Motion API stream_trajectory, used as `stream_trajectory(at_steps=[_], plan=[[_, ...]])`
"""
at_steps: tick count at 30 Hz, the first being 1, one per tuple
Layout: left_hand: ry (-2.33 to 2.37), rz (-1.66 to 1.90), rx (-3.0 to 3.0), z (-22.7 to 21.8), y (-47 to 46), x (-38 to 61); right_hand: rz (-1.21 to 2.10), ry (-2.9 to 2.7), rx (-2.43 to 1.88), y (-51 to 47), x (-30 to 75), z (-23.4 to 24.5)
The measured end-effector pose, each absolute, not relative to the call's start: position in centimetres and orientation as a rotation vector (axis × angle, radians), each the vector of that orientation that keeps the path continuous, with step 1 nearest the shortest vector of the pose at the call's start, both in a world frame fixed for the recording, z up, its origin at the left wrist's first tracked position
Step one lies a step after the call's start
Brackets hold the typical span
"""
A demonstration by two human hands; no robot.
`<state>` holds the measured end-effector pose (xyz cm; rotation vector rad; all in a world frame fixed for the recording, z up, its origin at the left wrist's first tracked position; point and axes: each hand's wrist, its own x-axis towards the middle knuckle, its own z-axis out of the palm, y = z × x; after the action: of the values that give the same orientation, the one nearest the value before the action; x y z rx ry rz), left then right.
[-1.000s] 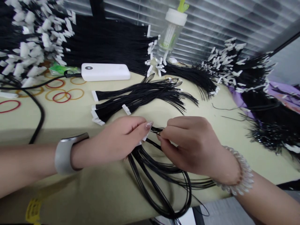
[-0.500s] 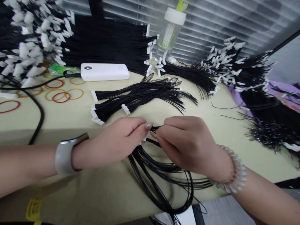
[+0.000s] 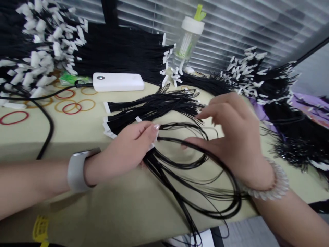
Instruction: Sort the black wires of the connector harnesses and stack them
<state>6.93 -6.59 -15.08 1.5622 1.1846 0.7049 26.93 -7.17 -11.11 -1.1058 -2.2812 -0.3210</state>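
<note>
Thumb and forefinger of the left hand (image 3: pixel 125 154) press together on a white connector (image 3: pixel 153 143), so this grip is fully closed. From the connector the black wires (image 3: pixel 167 173) fan out toward the person and swing round in wide loops that hang over the near edge of the table (image 3: pixel 102 206).

Just across from that pinch, the right hand (image 3: pixel 236 137) hovers with its fingers spread and loosely curled, clamped on nothing. 1 upper strand arcs from the connector past its thumb. The hand is blurred, so the thumb may be brushing that strand, but I cannot tell for certain. Other loops pass under its palm and wrist, where a clear beaded bracelet (image 3: pixel 269 187) sits. A pale watch (image 3: pixel 77 169) bands the left wrist.

Just beyond the left fingertips lie finished bundles (image 3: pixel 154 106) with white ends. Farther past them rests a white power bank (image 3: pixel 118 81), with rubber bands (image 3: pixel 74 105) scattered to its left and a clear bottle (image 3: pixel 186 41) standing beyond the right hand.
</note>
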Motion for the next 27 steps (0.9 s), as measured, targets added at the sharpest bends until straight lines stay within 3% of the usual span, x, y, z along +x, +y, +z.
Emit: stream_trajectory(at_steps=[6, 12, 15, 23, 27], plan=[[1.255, 0.863, 1.306, -15.5, -6.0, 7.1, -0.259, -2.238, -1.259, -7.5, 28.0, -9.6], [1.236, 0.872, 1.362, -15.4, -6.1, 7.2, 0.896, -2.623, -1.446, -8.5, 27.0, -10.9], [1.210, 0.855, 1.421, -15.3, -6.3, 7.1, 1.144, -2.588, -1.281, -8.5, 25.4, -12.4], [1.189, 0.839, 1.466, -15.2, -6.4, 7.0, 1.120, -2.369, -1.182, -8.6, 23.7, -12.8], [1.196, 0.822, 1.482, -15.2, -6.4, 7.1, 0.840, -2.487, -1.200, -8.9, 23.7, -13.2]])
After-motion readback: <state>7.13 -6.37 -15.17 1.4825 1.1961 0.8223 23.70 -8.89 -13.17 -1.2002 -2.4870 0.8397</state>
